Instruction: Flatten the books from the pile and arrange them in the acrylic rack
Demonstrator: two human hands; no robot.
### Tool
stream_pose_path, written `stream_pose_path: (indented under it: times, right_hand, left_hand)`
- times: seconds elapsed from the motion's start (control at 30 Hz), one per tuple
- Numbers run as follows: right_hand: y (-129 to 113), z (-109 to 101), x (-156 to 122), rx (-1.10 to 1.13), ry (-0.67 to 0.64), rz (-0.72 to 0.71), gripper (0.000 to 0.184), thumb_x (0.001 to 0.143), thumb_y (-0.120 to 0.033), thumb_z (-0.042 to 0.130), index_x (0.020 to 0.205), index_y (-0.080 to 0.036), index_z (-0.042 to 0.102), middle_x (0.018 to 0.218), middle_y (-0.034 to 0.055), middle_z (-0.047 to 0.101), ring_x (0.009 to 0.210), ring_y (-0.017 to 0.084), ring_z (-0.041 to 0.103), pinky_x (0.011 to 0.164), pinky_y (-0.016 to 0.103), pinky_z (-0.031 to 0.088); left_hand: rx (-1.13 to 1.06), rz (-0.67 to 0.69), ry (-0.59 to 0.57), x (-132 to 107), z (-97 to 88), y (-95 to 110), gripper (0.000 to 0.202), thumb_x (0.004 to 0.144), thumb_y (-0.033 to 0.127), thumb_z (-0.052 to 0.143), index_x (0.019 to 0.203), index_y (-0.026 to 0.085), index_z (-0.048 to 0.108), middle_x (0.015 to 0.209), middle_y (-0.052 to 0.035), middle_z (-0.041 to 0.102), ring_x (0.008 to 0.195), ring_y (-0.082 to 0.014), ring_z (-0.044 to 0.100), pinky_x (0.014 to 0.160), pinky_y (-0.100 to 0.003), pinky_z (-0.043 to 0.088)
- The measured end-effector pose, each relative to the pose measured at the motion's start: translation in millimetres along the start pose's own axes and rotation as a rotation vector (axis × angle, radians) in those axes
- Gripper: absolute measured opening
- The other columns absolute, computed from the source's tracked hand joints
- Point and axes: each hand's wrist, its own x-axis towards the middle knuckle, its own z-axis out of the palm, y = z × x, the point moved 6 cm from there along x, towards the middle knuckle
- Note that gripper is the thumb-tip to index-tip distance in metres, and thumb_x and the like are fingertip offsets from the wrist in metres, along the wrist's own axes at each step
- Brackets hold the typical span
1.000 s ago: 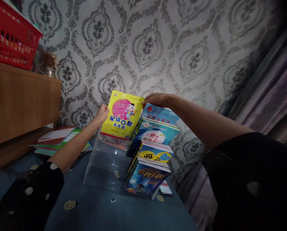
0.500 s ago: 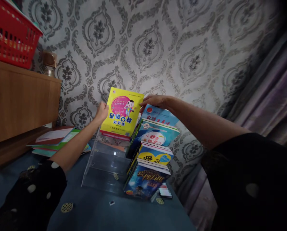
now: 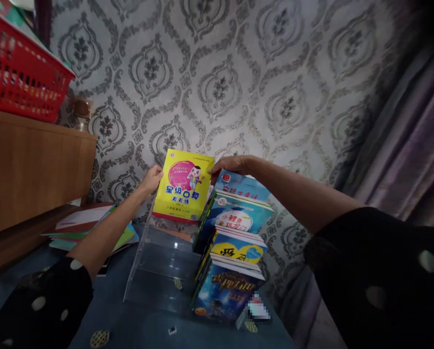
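Both hands grip a yellow workbook with a pink circle and a cartoon child on its cover. My left hand is closed on its left edge, my right hand on its upper right edge. The workbook stands tilted back at the rear left of a clear tiered rack, its lower edge behind a clear panel. To its right, stepped rows of books fill the rack: a light blue book, a teal book, a blue-and-yellow book and a dark blue book in front.
Several books lie stacked on the blue cloth at left. Beyond stands a wooden cabinet with a red basket on top. Patterned wallpaper rises behind the rack; a curtain hangs at right.
The workbook has settled slightly lower into the rack's rear tier, its bottom now behind the clear panel. Both hands keep hold of it. The whole view has shifted, with everything lower in the picture.
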Motion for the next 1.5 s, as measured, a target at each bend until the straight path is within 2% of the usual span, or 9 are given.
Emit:
stream_pose_path:
  times: [0.13, 0.27, 0.53, 0.73, 0.93, 1.03, 1.2, 1.33, 1.5]
  right_hand:
    - [-1, -1, -1, 0.102, 0.054, 0.009, 0.022, 0.091, -0.034, 0.062, 0.081, -0.015, 0.069, 0.069, 0.0052, 0.074, 0.062, 0.018, 0.07, 0.065, 0.03, 0.061]
    - [-4, -1, -2, 0.141, 0.069, -0.06, 0.028, 0.087, -0.04, 0.067, 0.08, -0.014, 0.069, 0.074, 0.0068, 0.076, 0.067, 0.018, 0.071, 0.069, 0.029, 0.061]
    - [-5, 9, -22, 0.155, -0.166, -0.144, 0.045, 0.066, -0.051, 0.083, 0.092, -0.016, 0.07, 0.092, 0.0093, 0.077, 0.079, 0.021, 0.073, 0.073, 0.031, 0.062]
    - [8, 0, -35, 0.039, -0.093, -0.08, 0.051, 0.051, -0.05, 0.091, 0.083, -0.016, 0.072, 0.07, 0.0047, 0.076, 0.067, 0.021, 0.072, 0.07, 0.032, 0.062]
    - [12, -2, -42, -0.031, -0.148, -0.071, 0.052, 0.05, -0.051, 0.091, 0.084, -0.016, 0.074, 0.07, 0.0042, 0.076, 0.067, 0.021, 0.072, 0.07, 0.032, 0.061]
    - [10, -4, -39, -0.096, -0.176, -0.07, 0.053, 0.049, -0.051, 0.091, 0.084, -0.015, 0.074, 0.071, 0.0042, 0.076, 0.066, 0.02, 0.072, 0.071, 0.032, 0.06]
    - [14, -10, -37, -0.156, -0.081, -0.082, 0.054, 0.045, -0.051, 0.092, 0.082, -0.016, 0.074, 0.07, 0.0033, 0.076, 0.063, 0.021, 0.071, 0.066, 0.031, 0.06]
    - [37, -20, -50, -0.141, 0.046, -0.062, 0.054, 0.046, -0.057, 0.09, 0.08, -0.018, 0.076, 0.07, 0.0037, 0.076, 0.059, 0.021, 0.07, 0.055, 0.029, 0.058]
    - [60, -25, -65, 0.006, 0.091, -0.077, 0.058, 0.047, -0.061, 0.088, 0.083, -0.018, 0.074, 0.071, 0.0036, 0.077, 0.06, 0.022, 0.071, 0.058, 0.03, 0.059]
  left_hand:
    - [-0.101, -0.026, -0.068, -7, 1.5, 6, 0.024, 0.072, 0.029, 0.069, 0.085, 0.021, 0.05, 0.063, 0.0034, 0.062, 0.052, -0.0164, 0.061, 0.048, -0.024, 0.045]
    - [-0.208, -0.027, -0.135, -14, 11.4, 9, 0.033, 0.065, 0.036, 0.075, 0.087, 0.018, 0.058, 0.068, -0.0017, 0.069, 0.063, -0.0232, 0.068, 0.056, -0.031, 0.052]
    - [-0.38, -0.023, -0.088, -11, 20.3, 4, 0.026, 0.069, 0.036, 0.073, 0.084, 0.019, 0.061, 0.067, -0.0002, 0.07, 0.072, -0.0253, 0.072, 0.062, -0.033, 0.056]
    - [-0.444, -0.033, -0.07, -8, 21.1, -1, 0.027, 0.072, 0.035, 0.074, 0.088, 0.017, 0.062, 0.068, -0.0002, 0.072, 0.072, -0.0243, 0.072, 0.063, -0.031, 0.057]
    - [-0.459, -0.118, -0.218, -17, 26.6, 3, 0.038, 0.066, 0.026, 0.083, 0.098, 0.011, 0.068, 0.076, -0.0084, 0.076, 0.072, -0.027, 0.073, 0.068, -0.037, 0.06]
    - [-0.459, -0.163, -0.276, -23, 29.7, 3, 0.036, 0.065, 0.022, 0.083, 0.097, 0.009, 0.07, 0.079, -0.0107, 0.077, 0.069, -0.0262, 0.073, 0.068, -0.037, 0.06]
    - [-0.504, -0.186, -0.35, -29, 32.5, 6, 0.032, 0.073, 0.021, 0.078, 0.102, 0.011, 0.071, 0.089, -0.0121, 0.078, 0.074, -0.025, 0.074, 0.073, -0.036, 0.061]
    - [-0.517, -0.198, -0.389, -28, 31.6, 5, 0.027, 0.075, 0.019, 0.077, 0.1, 0.012, 0.072, 0.092, -0.0129, 0.077, 0.076, -0.026, 0.074, 0.075, -0.038, 0.061]
    - [-0.524, -0.175, -0.442, -27, 31.1, 5, 0.031, 0.077, 0.021, 0.075, 0.107, 0.013, 0.071, 0.094, -0.0137, 0.077, 0.085, -0.0297, 0.074, 0.083, -0.044, 0.059]
